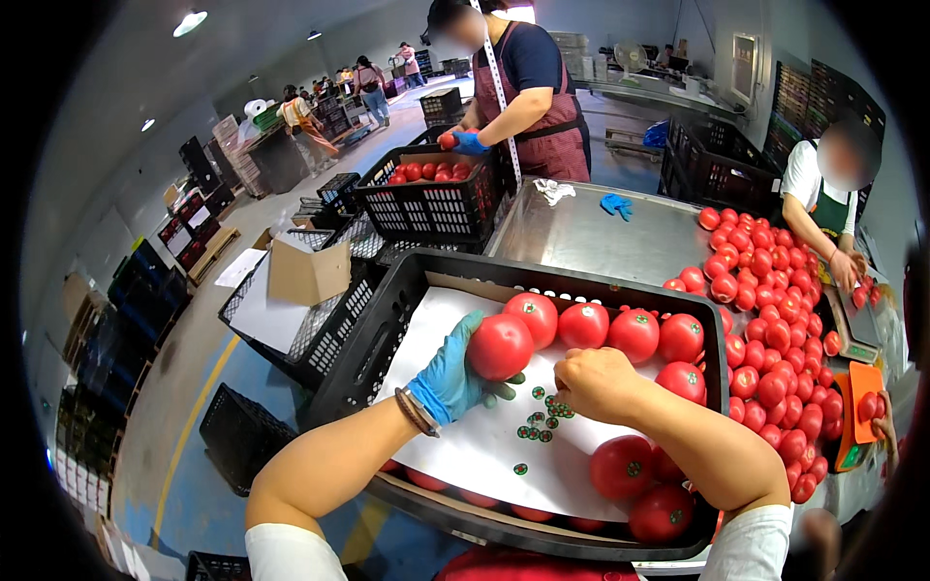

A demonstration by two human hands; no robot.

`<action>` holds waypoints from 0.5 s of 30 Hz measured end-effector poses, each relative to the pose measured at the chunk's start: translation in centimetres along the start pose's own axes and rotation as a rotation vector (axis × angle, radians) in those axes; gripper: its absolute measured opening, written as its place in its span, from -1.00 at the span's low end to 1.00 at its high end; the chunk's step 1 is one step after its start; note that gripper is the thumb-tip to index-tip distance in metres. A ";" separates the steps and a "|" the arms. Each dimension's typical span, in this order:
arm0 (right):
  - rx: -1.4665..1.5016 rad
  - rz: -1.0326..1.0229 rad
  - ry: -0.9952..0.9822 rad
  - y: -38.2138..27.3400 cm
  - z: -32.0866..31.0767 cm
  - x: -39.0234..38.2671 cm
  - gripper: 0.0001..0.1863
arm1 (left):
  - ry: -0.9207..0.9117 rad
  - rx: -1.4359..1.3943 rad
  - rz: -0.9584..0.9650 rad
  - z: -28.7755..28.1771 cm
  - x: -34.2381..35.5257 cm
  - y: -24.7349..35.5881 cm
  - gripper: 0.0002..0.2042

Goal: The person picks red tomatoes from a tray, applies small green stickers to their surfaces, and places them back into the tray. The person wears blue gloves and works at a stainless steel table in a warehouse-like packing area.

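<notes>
My left hand [451, 373], in a blue glove with soiled fingertips, holds a large red tomato [500, 349] above the left part of a black plastic crate [376, 339]. My bare right hand [593, 378] is closed, fingers curled together beside that tomato; what it may pinch is hidden. The crate has a white paper sheet [446, 460] scattered with small round green-and-red stickers [547, 422]. Stickered tomatoes [635, 336] line its back and right side, and more sit at its front right [620, 468].
A metal table [572, 242] holds a blue glove [616, 204] and piled tomatoes [775, 368]; an orange scale [851, 418] is at the right. Co-workers stand behind [523, 126] and right [814, 194], another hand [880, 426] by the scale. Crates [417, 208] with cardboard [305, 269] stand left.
</notes>
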State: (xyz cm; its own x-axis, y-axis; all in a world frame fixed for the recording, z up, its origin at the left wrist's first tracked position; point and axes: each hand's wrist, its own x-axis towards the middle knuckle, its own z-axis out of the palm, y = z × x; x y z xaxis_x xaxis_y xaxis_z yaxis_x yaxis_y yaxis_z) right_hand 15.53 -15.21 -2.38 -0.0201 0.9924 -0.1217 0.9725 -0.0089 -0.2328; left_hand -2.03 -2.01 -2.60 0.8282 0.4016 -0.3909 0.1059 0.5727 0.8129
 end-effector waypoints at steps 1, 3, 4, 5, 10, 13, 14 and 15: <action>0.109 -0.008 -0.016 -0.3 -0.9 -0.2 -0.80 | -0.003 -0.001 -0.005 -0.1 -0.1 0.0 -0.26; 0.285 -0.019 -0.076 -0.5 -1.6 -0.6 -0.85 | 0.012 -0.015 -0.024 -0.2 0.2 -0.1 -0.27; 0.183 -0.006 -0.086 -0.2 -1.0 -0.4 -0.86 | 0.021 -0.024 -0.033 -0.3 0.4 -0.1 -0.27; 0.083 0.001 -0.088 0.3 -0.1 -0.1 -0.86 | 0.002 -0.019 -0.037 -0.2 0.4 -0.1 -0.27; -0.146 0.003 -0.063 0.7 1.4 0.4 -0.85 | -0.047 -0.002 -0.026 -0.3 0.5 -0.4 -0.26; -0.248 0.041 -0.016 0.1 1.6 0.3 -0.84 | -0.070 0.000 -0.018 -0.7 0.6 -0.6 -0.27; -0.283 0.067 -0.002 -0.1 1.5 0.2 -0.83 | -0.072 0.003 -0.021 -0.7 0.7 -0.6 -0.27; -0.267 0.071 -0.001 -0.1 1.1 0.2 -0.78 | -0.029 0.022 -0.001 -0.2 0.3 -0.5 -0.27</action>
State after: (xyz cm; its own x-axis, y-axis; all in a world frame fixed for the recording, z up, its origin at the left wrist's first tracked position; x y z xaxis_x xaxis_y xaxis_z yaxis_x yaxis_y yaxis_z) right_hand 15.13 -15.14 -3.43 0.0506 0.9902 -0.1299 0.9982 -0.0459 0.0387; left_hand -1.93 -2.00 -3.25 0.8438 0.3801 -0.3789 0.1182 0.5571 0.8220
